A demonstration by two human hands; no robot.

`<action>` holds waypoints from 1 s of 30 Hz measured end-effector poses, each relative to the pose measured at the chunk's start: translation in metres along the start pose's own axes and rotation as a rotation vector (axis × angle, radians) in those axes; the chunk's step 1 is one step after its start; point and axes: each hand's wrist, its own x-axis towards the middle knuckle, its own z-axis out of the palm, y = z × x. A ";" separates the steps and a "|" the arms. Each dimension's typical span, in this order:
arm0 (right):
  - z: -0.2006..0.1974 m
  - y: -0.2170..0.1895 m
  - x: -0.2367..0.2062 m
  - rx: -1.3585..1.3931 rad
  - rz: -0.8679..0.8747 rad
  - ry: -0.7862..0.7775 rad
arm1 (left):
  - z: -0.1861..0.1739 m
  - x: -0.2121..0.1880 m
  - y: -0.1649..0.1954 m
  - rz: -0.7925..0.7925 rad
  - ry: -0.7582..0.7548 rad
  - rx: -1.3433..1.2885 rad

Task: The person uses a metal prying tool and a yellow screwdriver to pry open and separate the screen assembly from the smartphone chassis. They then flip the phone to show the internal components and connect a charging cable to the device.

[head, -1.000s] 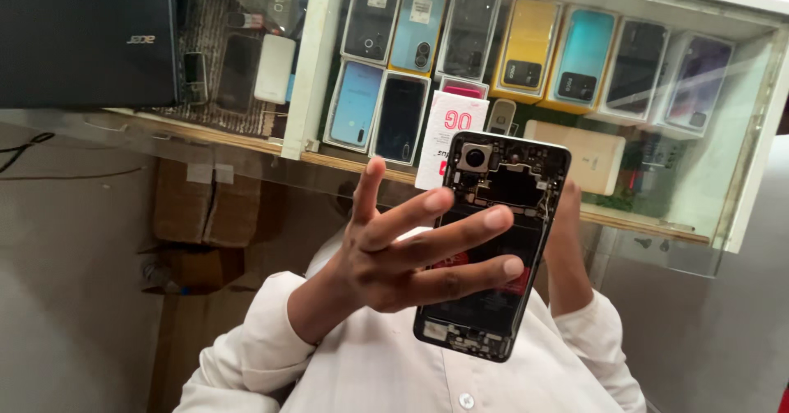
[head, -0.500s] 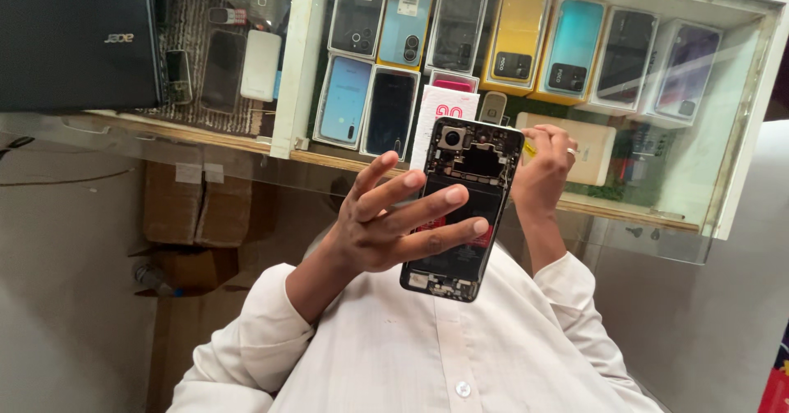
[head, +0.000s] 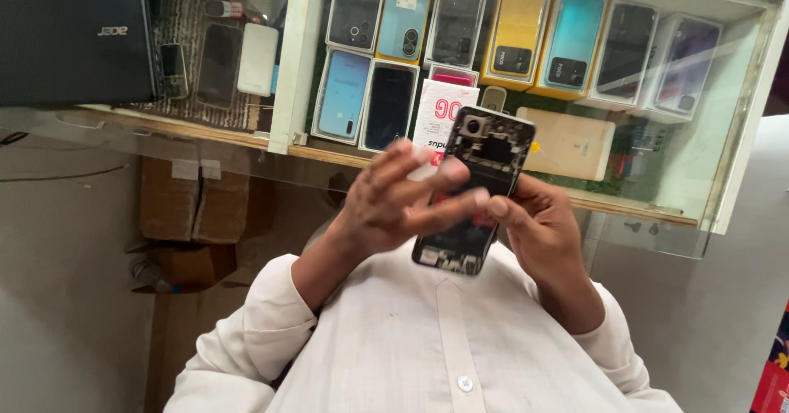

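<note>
Left hand (head: 394,207) wraps blurred fingers across the opened phone (head: 472,187), its long axis tilting up toward the far display case (head: 752,133); right hand (head: 538,228) clasps the right edge. Behind: upright phone boxes, blue (head: 343,94), yellow (head: 516,35), teal (head: 569,43), white-and-pink (head: 442,113).

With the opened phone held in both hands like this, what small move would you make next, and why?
Probably lift the left hand fingers aside: they cross the opened phone and cover its middle, while the right hand already grips its edge.
</note>
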 end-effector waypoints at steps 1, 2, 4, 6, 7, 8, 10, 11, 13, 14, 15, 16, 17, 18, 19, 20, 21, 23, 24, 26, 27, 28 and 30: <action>0.003 -0.002 0.001 -0.021 -0.015 0.019 | 0.000 0.002 -0.006 -0.126 0.036 -0.157; 0.004 -0.003 0.002 -0.040 -0.038 0.029 | 0.000 0.003 -0.011 -0.249 0.070 -0.313; 0.004 -0.005 0.001 -0.077 -0.079 0.052 | -0.011 0.000 -0.013 -0.314 0.149 -0.189; 0.003 -0.006 0.001 -0.066 -0.077 0.063 | -0.019 -0.002 -0.013 -0.534 0.238 -0.318; 0.002 -0.005 0.000 -0.060 -0.073 0.068 | -0.021 -0.003 -0.011 -0.728 0.279 -0.508; 0.002 -0.005 -0.001 -0.095 -0.064 0.070 | -0.023 -0.005 -0.008 -0.919 0.312 -0.700; 0.001 -0.003 0.000 -0.166 -0.047 0.071 | -0.023 -0.007 -0.002 -0.959 0.329 -0.841; 0.002 -0.003 0.000 -0.189 -0.046 0.066 | -0.022 -0.008 0.003 -0.983 0.340 -0.909; 0.003 -0.001 0.001 -0.238 -0.051 0.057 | -0.018 -0.010 0.009 -1.003 0.300 -0.852; 0.004 -0.001 0.001 -0.242 -0.042 0.056 | -0.017 -0.012 0.012 -1.013 0.280 -0.826; 0.005 -0.001 0.001 -0.246 -0.034 0.056 | -0.015 -0.012 0.014 -1.020 0.290 -0.865; 0.005 -0.001 0.001 -0.250 -0.027 0.054 | -0.013 -0.012 0.015 -1.025 0.299 -0.904; 0.006 0.000 0.001 -0.237 -0.025 0.047 | -0.012 -0.013 0.015 -1.031 0.309 -0.941; 0.006 0.000 0.002 -0.224 -0.022 0.041 | -0.011 -0.012 0.016 -1.008 0.255 -0.977; 0.006 0.000 0.001 -0.211 -0.021 0.037 | -0.010 -0.010 0.015 -0.985 0.200 -1.012; 0.006 0.000 0.001 -0.217 -0.024 0.024 | -0.009 -0.009 0.016 -0.961 0.144 -1.047; 0.005 0.000 0.001 -0.223 -0.029 0.010 | -0.008 -0.006 0.018 -1.012 0.141 -1.113; 0.004 0.002 0.000 -0.235 -0.025 -0.008 | -0.008 -0.002 0.024 -1.120 0.134 -1.241; 0.004 0.002 -0.001 -0.244 -0.016 -0.010 | -0.010 0.000 0.028 -1.063 0.065 -1.179; 0.004 0.004 -0.001 -0.260 -0.008 0.008 | -0.018 0.003 0.037 -0.940 -0.066 -1.049; 0.004 0.005 -0.001 -0.265 -0.003 0.028 | -0.019 0.005 0.040 -0.963 -0.071 -0.975; 0.004 0.005 -0.001 -0.271 0.000 0.047 | -0.021 0.007 0.044 -0.984 -0.074 -0.901; 0.005 0.006 0.001 -0.134 -0.057 0.083 | -0.024 0.010 0.048 -1.006 -0.089 -0.806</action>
